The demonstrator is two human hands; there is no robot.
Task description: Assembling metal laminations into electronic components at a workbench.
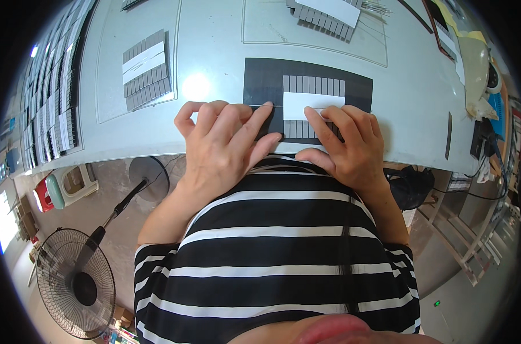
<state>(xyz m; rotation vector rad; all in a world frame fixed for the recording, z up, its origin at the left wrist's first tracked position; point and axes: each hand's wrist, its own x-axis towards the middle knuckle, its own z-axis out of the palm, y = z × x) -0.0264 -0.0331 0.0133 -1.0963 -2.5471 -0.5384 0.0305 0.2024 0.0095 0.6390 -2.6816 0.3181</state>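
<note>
A row of narrow grey strips (pixel 313 84), crossed by a white band (pixel 297 106), lies on a black mat (pixel 260 74) at the table's near edge. My right hand (pixel 355 146) rests over its right side, the index fingertip on the white band and the thumb apart near the table edge. My left hand (pixel 217 140) is left of the strips, index finger and thumb stretched out over the mat. A thin pale line runs from near the left index fingertip toward the white band; I cannot tell what it is. Both hands appear to hold nothing.
Similar banded grey strips (pixel 147 71) lie at the left, and a stack (pixel 329 17) stands at the far side. Long rows of pieces (pixel 48 86) line the left end. A dark thin bar (pixel 448 135) lies right. A fan (pixel 77 284) stands on the floor.
</note>
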